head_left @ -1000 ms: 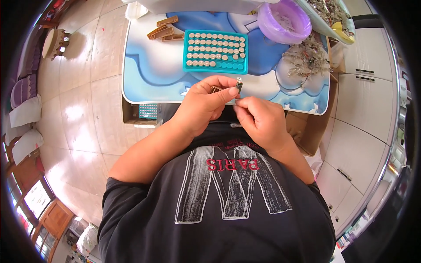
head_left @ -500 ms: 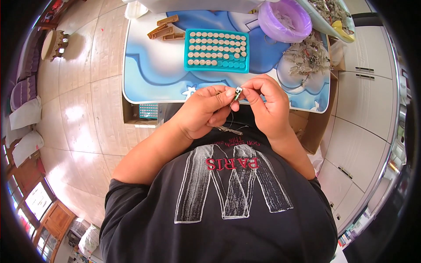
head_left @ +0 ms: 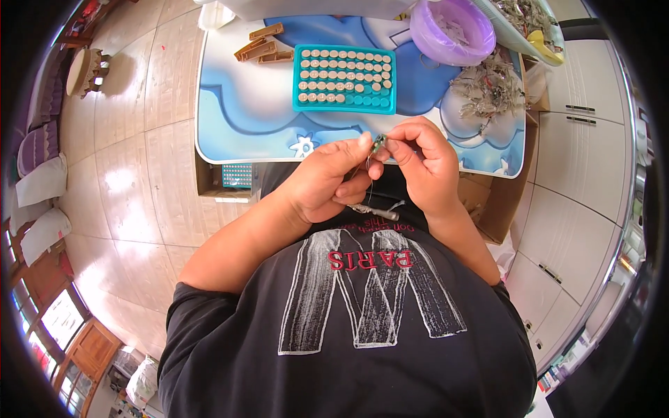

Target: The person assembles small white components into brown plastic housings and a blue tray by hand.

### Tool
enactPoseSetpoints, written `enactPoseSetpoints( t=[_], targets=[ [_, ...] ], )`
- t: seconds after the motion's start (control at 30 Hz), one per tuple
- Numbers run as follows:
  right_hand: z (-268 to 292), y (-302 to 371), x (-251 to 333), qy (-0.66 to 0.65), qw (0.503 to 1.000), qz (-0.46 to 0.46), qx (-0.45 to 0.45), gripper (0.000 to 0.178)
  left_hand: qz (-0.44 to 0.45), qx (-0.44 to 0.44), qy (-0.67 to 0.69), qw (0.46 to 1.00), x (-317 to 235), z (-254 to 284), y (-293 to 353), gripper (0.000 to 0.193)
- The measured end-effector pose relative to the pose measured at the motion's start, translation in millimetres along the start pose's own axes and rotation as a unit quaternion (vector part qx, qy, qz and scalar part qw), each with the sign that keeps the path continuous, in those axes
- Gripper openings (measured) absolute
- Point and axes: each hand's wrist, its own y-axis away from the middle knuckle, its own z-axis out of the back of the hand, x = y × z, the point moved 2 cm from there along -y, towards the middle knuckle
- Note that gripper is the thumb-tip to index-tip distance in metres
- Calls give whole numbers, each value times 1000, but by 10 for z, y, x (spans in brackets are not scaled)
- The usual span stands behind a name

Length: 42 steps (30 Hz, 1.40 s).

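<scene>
Between my two hands, just off the table's near edge, is a small green circuit board with thin wires trailing below it. My right hand pinches its right side between thumb and forefinger. My left hand is closed about its left side and the wires, with the thumb tip beside the board and the other fingers curled underneath. How far the left fingertips touch the board is partly hidden. Under my left hand a greyish bundle of wire hangs in front of my dark shirt.
On the blue-and-white table lies a teal tray holding rows of round cream pieces. Several brown plastic pieces sit left of it. To the right are a purple basin and a tangled pile of wired parts.
The board has turned, so its green face shows where a white and metallic part showed before. My left thumb has lifted a little off it, and the wire bundle below shows more.
</scene>
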Motion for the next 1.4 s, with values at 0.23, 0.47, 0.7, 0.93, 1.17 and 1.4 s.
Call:
enactPoseSetpoints(
  t=[0.23,0.47,0.7,0.93,1.17,1.4],
  targets=[
    [32,-66,172,174,977,115,38,9,-69,-36,22,997,-45,106,6,27],
    [-74,-73,171,229,961,151,27,12,-89,-83,8,993,19,38,-3,27],
    [-98,-102,205,309,932,187,15,12,-96,-50,-17,994,35,69,-16,38],
    [-89,-125,251,351,912,212,24,11,-102,-67,-59,991,4,-14,5,39],
    [-106,-102,210,335,918,207,40,11,-103,-125,-173,972,8,32,35,35],
    [-133,-65,196,297,932,206,-1,18,-163,-146,-125,968,3,61,18,28]
  ],
)
